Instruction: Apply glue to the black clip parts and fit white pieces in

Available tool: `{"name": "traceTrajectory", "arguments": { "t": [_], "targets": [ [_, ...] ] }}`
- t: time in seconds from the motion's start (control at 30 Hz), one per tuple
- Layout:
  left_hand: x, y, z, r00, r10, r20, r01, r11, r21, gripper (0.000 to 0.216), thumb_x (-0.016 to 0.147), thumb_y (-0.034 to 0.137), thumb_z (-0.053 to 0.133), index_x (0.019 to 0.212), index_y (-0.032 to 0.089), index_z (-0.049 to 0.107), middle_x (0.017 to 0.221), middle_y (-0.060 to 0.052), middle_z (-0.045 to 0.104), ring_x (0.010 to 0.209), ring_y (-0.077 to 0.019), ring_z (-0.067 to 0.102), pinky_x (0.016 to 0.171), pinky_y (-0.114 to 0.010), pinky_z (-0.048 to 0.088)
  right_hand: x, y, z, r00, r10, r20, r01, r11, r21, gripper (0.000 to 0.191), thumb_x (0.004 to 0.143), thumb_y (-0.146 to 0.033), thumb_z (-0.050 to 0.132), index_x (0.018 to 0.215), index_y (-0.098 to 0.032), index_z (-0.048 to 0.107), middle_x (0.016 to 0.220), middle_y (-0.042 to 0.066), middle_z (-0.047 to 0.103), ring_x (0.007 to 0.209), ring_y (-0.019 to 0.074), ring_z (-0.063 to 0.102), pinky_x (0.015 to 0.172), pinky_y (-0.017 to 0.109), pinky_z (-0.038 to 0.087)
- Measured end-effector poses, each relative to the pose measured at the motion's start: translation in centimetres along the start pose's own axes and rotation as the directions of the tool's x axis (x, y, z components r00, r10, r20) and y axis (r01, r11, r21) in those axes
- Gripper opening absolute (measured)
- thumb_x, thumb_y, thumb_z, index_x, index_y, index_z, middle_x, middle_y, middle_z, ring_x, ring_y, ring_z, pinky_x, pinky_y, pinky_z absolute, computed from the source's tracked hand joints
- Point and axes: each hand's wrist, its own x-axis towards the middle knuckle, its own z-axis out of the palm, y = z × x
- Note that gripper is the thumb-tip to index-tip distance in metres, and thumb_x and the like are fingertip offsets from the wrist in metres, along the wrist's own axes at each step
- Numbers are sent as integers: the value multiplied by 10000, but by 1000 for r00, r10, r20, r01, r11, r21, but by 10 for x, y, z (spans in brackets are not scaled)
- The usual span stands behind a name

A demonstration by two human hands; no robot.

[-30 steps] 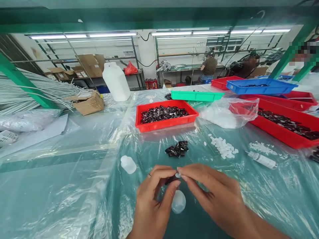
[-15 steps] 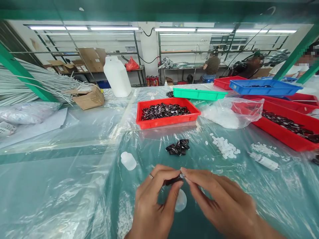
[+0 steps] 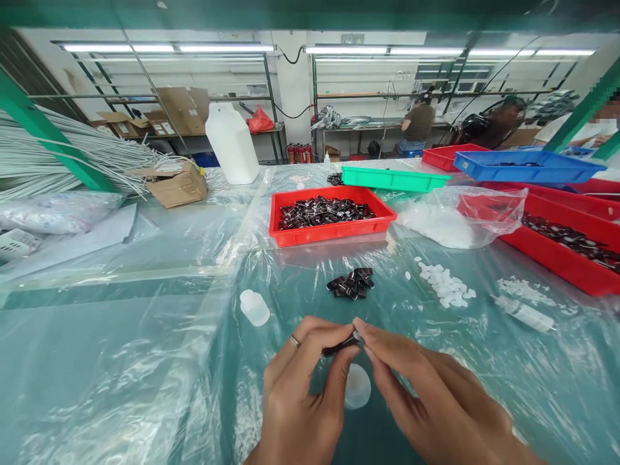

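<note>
My left hand (image 3: pixel 305 387) pinches a small dark part (image 3: pixel 339 345), black-brown and flat, between thumb and fingers. A small white disc (image 3: pixel 357 335) shows at the right end of that part, and my right hand (image 3: pixel 421 384) has its thumb and forefinger closed on it there. The fingertips of both hands almost meet and hide some of the part. On the table below them lies a round translucent white cap or dish (image 3: pixel 357 386). Just beyond my hands is a small pile of similar dark parts (image 3: pixel 351 283).
A small white bottle (image 3: pixel 254 308) lies left of my hands. To the right are loose white discs (image 3: pixel 445 284) and a syringe-like tube (image 3: pixel 526 312). A red tray (image 3: pixel 334 237) of dark parts stands ahead, near a green tray (image 3: pixel 394 179), a plastic bag (image 3: pixel 448 223) and a white jug (image 3: pixel 232 145).
The view has shifted slightly, so the table things sit a little farther right. The dark part is turned more edge-on; both hands keep their pinch.
</note>
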Motion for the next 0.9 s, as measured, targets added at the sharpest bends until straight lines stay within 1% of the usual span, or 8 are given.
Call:
{"name": "traceTrajectory", "arguments": {
  "t": [0.13,0.23,0.43,0.5,0.63,0.73,0.83,0.9],
  "targets": [
    [0,4,0,1000,-12,-24,12,1000,1,230,946,46,625,1079,225,680,926,-7,693,797,-114,690,676,-195,589,2,-5,-5,998,-60,31,63,994,-90,584,1007,-135,546,1570,-194,402,1315,9,694,908,197,787,883,226,657],
    [-1,6,1,999,-14,-41,13,1000,-13,237,940,40,634,1081,224,683,924,-11,695,802,-117,690,684,-195,588,3,-8,-7,998,-43,41,48,988,-147,627,982,-91,560,1578,-180,387,1297,-5,701,860,183,790,896,200,647],
    [-6,6,1,998,11,-67,-12,1000,-11,249,936,13,604,1063,216,671,939,-29,703,795,-123,685,678,-205,582,1,-13,2,983,-133,-125,111,979,-171,542,923,-54,614,1456,-127,546,1138,37,766,858,199,793,837,206,670],
    [-7,7,1,996,3,-90,-2,1000,4,235,940,20,603,1049,216,673,927,-16,696,798,-110,684,692,-189,577,2,-17,2,992,-92,-92,78,986,-146,513,923,-62,606,1430,-124,561,1173,58,755,928,207,786,879,215,662],
    [-5,7,0,992,-44,-117,45,999,10,216,957,74,626,1074,243,691,925,10,683,784,-92,686,685,-176,573,8,-20,-4,991,130,32,-131,991,29,482,950,-122,599,1409,-257,538,1243,1,739,963,175,777,881,201,656],
    [-3,6,-2,989,-61,-132,63,998,10,231,950,93,652,1092,268,703,943,14,682,803,-101,694,690,-188,575,16,-13,-6,959,263,108,-284,915,288,413,976,-179,579,1369,-304,545,1226,-14,750,1012,155,764,875,189,645],
    [-2,5,-1,987,-76,-141,73,997,-26,229,938,98,668,1072,278,716,935,13,685,812,-115,696,680,-199,572,23,-4,-5,952,280,127,-307,838,451,388,966,-141,580,1328,-278,591,1261,39,731,1111,172,733,888,217,646],
    [-2,5,0,983,-98,-155,88,994,-66,229,935,103,669,1061,285,725,924,15,681,795,-117,688,674,-204,570,25,-2,-4,967,236,94,-252,845,471,337,951,-113,589,1253,-249,650,1286,64,712,1159,181,711,887,222,647]
  ]
}}
